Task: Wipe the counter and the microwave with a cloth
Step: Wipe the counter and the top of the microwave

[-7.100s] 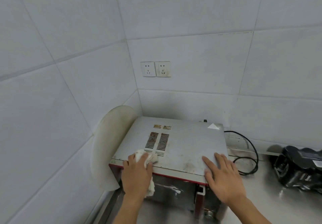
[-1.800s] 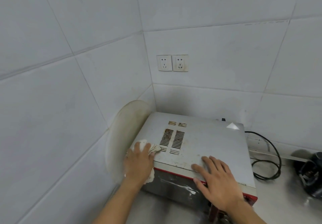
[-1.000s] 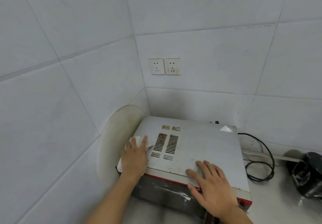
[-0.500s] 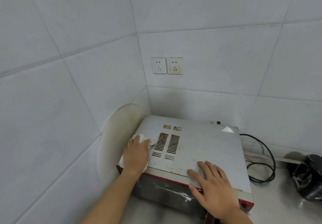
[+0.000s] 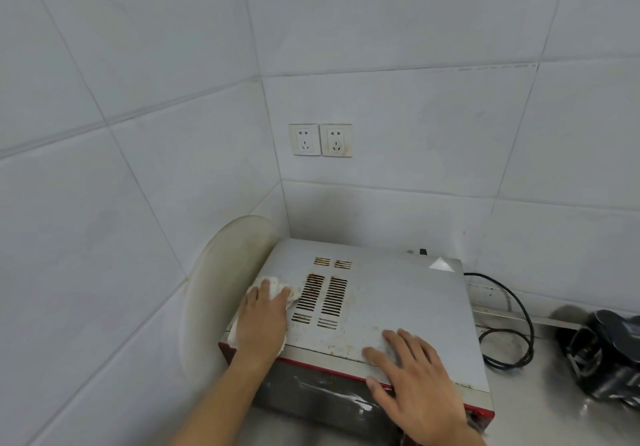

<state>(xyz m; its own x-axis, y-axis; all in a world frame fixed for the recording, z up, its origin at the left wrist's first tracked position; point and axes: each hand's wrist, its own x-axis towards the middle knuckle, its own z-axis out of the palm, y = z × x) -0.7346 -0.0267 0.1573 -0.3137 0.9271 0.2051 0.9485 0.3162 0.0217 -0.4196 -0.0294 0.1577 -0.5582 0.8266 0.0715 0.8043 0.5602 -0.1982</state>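
A grey microwave (image 5: 394, 300) with a red front rim and rusty vent slots stands in the wall corner on a steel counter (image 5: 540, 407). My left hand (image 5: 263, 321) presses a white cloth (image 5: 277, 288) flat against the left part of the microwave's top, just left of the vents. The cloth shows ahead of my fingers and under my wrist. My right hand (image 5: 415, 383) lies flat with spread fingers on the front right of the top. It holds nothing.
A round cream board (image 5: 221, 282) leans on the left wall beside the microwave. A black power cord (image 5: 509, 338) loops on the counter to the right, and a black appliance (image 5: 606, 355) sits further right. Two wall sockets (image 5: 320, 140) are above.
My left hand has slid the cloth a little further back along the left side of the top. My right hand stays planted at the front edge.
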